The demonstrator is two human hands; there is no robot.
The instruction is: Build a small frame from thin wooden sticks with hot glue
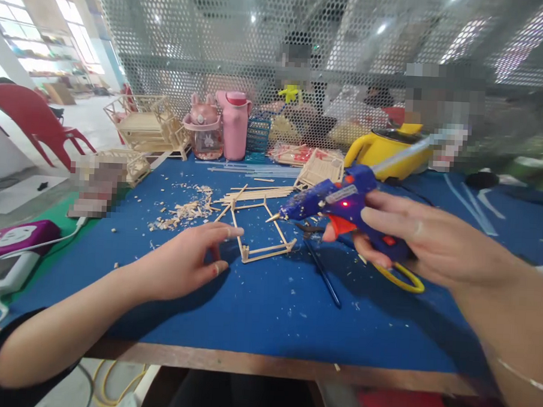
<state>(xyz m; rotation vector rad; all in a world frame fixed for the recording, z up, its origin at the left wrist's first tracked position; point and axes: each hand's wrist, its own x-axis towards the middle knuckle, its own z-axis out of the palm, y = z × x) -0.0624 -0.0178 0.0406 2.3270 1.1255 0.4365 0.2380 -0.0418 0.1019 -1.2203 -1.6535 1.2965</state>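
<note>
A small frame of thin wooden sticks [263, 233] lies on the blue table cover [267, 311]. My left hand [185, 263] rests beside its left edge, fingers curved and the fingertips touching the frame's near corner. My right hand [414, 240] is closed round the grip of a blue hot glue gun [338, 203], one finger on its orange trigger. The gun's red lamp is lit and its nozzle points at the frame's upper right stick.
Loose sticks [254, 195] and wood scraps [185, 212] lie behind the frame. Scissors [322, 272] lie under the gun. Stick models [144, 126], pink bottles [234, 124], a yellow kettle [386, 148] and a perforated screen stand at the back. A power strip [13, 237] sits left.
</note>
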